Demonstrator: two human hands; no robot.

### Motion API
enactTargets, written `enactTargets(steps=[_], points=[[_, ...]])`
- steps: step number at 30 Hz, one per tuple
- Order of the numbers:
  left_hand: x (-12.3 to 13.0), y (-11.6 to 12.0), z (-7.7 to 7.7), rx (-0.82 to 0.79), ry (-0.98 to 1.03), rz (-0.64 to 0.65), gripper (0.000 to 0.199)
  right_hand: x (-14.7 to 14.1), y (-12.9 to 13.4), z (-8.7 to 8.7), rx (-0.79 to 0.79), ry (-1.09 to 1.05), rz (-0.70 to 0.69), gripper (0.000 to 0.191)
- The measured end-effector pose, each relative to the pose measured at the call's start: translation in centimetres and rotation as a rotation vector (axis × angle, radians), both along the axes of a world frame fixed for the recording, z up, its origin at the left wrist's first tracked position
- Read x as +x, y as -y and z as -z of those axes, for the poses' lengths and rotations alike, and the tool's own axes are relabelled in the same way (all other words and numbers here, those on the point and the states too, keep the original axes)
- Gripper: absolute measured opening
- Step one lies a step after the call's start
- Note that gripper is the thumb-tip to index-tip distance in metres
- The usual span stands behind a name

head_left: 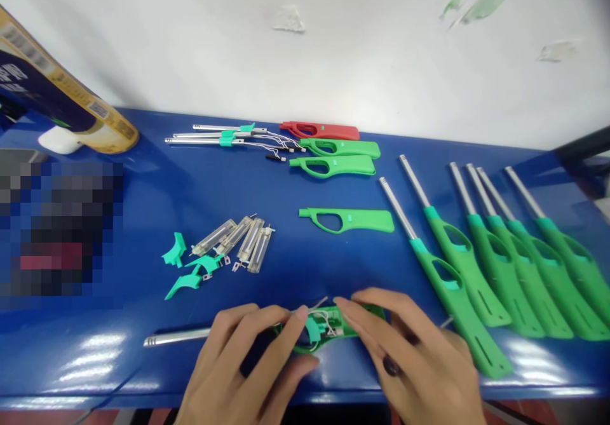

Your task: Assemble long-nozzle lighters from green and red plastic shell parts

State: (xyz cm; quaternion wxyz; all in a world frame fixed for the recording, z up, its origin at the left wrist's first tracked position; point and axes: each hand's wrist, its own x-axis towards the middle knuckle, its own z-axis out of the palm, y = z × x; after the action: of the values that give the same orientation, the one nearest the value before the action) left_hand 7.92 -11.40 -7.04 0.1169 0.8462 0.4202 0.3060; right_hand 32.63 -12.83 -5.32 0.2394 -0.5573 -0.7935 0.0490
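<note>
Your left hand (pixel 248 361) and right hand (pixel 410 355) both pinch the open lighter (pixel 328 333) between them on the bench (pixel 143 190). Its tube (pixel 178 337) sticks out left of your grip; finished lighters (pixel 500 266) lie to its right.

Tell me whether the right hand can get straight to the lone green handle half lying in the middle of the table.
Probably yes. The right hand rests on the open lighter at the table's near edge, and the lone green handle half lies just beyond it with only bare blue table between. Nothing stands in the way.

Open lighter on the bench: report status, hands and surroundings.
Left hand and right hand fingers on open lighter, flat on table. Finished lighters right, unobstructed.
</note>
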Motion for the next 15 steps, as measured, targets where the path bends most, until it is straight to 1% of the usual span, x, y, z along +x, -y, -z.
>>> enactTargets(steps=[2, 4, 6, 8, 11, 13, 15], points=[[-0.1, -0.2, -0.6, -0.014, 0.008, -0.068, 0.034, 0.0, -1.1, -0.4, -0.052, 0.013, -0.059, 0.042], [-0.6, -0.3, -0.9, -0.040, 0.002, -0.112, 0.037, -0.1, -1.9, -0.6, -0.095, 0.064, -0.118, 0.046], [-1.4, -0.3, -0.8, -0.068, -0.009, -0.108, 0.037, -0.2, -2.4, -0.6, -0.127, 0.131, -0.155, 0.051], [-2.2, -0.3, -0.4, -0.084, -0.011, -0.084, 0.035, -0.2, -2.7, -0.6, -0.154, 0.159, -0.182, 0.051], [-3.0, -0.2, 0.2, -0.105, -0.013, -0.059, 0.035, -0.4, -2.9, -0.6, -0.190, 0.140, -0.209, 0.042], [-3.2, -0.1, 0.4, -0.118, -0.021, -0.047, 0.037, -0.6, -3.0, -0.7, -0.183, 0.109, -0.210, 0.031], [-3.2, -0.1, 0.5, -0.131, -0.028, -0.036, 0.039, -0.9, -3.2, -0.7, -0.161, 0.078, -0.208, 0.025]])
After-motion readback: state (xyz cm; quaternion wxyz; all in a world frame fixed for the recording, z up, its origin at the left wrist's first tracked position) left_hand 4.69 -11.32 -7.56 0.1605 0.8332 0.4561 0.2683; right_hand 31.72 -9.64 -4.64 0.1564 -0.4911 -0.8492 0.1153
